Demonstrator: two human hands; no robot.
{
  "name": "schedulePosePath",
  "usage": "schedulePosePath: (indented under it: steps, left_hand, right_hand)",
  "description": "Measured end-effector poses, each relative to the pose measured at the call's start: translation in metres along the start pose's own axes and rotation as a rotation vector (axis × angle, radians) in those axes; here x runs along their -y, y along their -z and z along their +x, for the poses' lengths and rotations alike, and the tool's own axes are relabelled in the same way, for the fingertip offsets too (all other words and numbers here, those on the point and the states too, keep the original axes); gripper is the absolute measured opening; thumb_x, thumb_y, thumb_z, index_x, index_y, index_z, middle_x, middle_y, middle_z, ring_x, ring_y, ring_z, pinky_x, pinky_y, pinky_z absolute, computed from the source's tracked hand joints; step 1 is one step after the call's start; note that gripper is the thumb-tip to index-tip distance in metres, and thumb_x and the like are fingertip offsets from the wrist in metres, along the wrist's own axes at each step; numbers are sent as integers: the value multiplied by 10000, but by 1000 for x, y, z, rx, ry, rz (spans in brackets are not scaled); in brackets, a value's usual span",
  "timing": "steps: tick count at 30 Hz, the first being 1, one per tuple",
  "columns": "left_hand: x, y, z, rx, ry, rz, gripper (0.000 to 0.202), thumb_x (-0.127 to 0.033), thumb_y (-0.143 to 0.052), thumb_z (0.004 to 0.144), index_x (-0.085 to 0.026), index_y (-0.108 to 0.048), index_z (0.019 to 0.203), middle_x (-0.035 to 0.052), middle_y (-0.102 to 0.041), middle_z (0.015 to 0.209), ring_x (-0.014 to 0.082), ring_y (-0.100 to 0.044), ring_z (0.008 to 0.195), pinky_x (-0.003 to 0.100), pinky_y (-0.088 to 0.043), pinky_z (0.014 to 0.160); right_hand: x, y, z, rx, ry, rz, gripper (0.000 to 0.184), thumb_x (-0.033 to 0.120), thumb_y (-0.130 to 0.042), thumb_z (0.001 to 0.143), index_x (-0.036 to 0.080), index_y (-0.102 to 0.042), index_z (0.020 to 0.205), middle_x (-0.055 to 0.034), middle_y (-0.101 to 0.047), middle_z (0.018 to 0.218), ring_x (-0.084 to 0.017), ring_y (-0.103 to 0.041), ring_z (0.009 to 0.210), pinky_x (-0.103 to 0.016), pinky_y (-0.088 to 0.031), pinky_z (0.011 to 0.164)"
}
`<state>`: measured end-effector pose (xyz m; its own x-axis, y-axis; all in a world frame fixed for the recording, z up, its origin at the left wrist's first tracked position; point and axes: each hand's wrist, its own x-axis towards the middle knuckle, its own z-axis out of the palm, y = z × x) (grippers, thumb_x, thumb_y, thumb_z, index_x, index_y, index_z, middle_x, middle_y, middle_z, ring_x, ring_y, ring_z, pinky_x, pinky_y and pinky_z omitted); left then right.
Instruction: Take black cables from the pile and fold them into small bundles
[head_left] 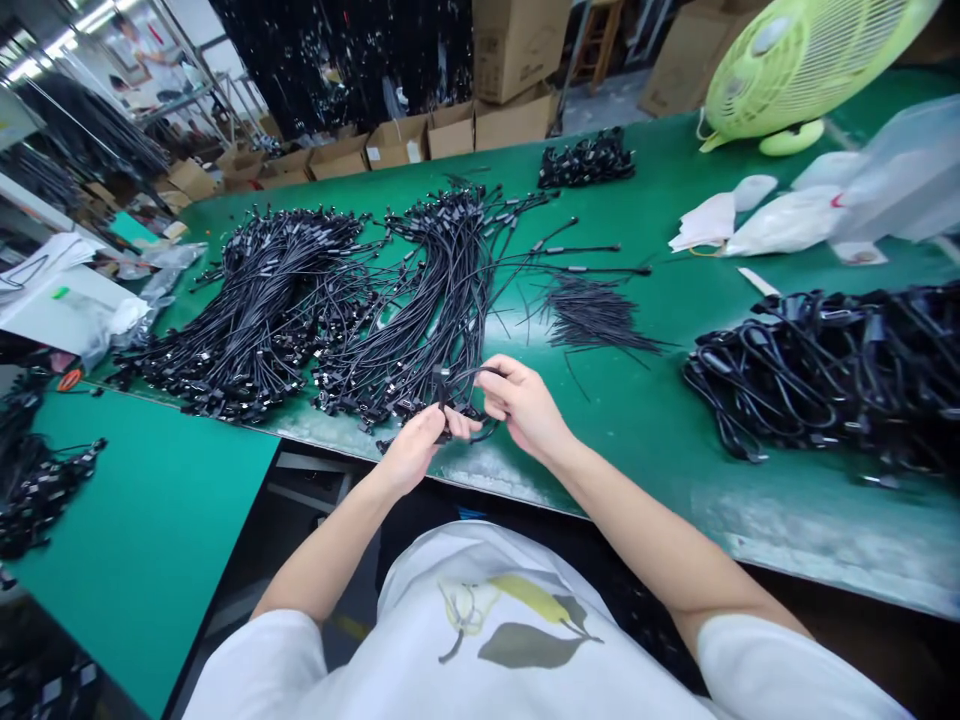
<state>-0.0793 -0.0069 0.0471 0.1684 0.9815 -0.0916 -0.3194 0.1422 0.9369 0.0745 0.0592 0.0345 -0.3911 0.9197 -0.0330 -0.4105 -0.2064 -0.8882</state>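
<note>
Right now I've got my left hand and right hand curled shut on one black cable over the green worktop, with fanned cable bundles lying far left and a tangled cable heap right.

Left hand pinching black cable — right hand holding its loop; green bench, coiled cable heap beside.

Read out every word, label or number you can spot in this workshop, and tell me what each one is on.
Nothing can be read: the small white labels on the cardboard boxes are too small and blurred, the black cables show no legible marks, and the white shirt bears only a pear picture.
</note>
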Motion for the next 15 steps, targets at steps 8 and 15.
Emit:
schedulePosePath:
  steps: [8,15]
  left_hand:
    - [24,-5,-4,57,59,123,436,-590,-525,881,-163,-545,797,-16,-497,644,141,-509,646,316,-436,732]
    - [31,0,-7,104,108,293,428,-564,-601,844,-148,-652,928,50,-627,854,198,-569,912,333,-431,884]
  right_hand:
    - [6,-23,-19,-99,-34,144,369,557,-662,800,224,-585,940,-30,-620,988,-157,-621,941,-268,-554,771]
    - [-14,-28,-24,-115,59,-23,442,632,-620,806,215,-519,910,-27,-600,860,-148,-629,724,-219,-500,511]
